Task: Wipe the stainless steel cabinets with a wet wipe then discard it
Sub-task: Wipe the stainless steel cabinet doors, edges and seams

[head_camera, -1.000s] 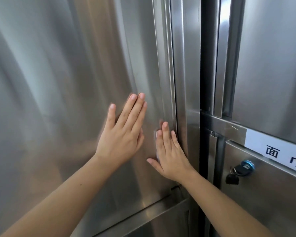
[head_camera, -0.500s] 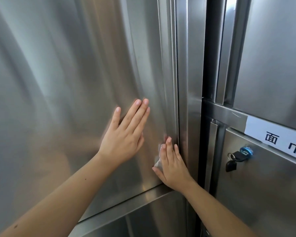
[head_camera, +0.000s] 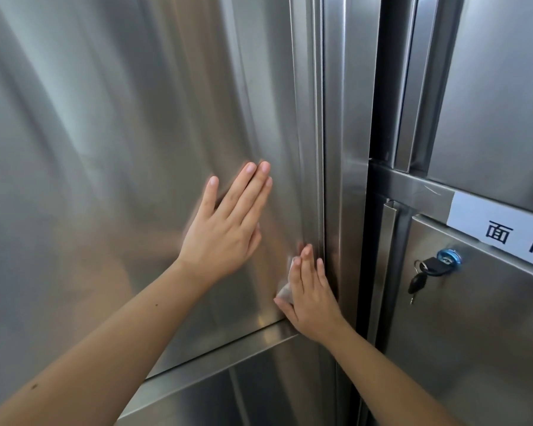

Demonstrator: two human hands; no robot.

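Wet wipe (head_camera: pixel 284 291) on cabinet door (head_camera: pixel 105 149)

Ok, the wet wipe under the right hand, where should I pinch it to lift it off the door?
Pinch the bunched white edge of the wet wipe that sticks out on the thumb side of the right hand, coming from the left. The rest is pressed flat between the fingers and the cabinet door, so nothing else stands proud.

White paper label (head_camera: pixel 502 232), black characters, far right. Blue lock (head_camera: pixel 449 258) below it, black-headed key (head_camera: pixel 434 269) inserted, second key (head_camera: pixel 416 283) hanging. Diffuse light, soft reflections.
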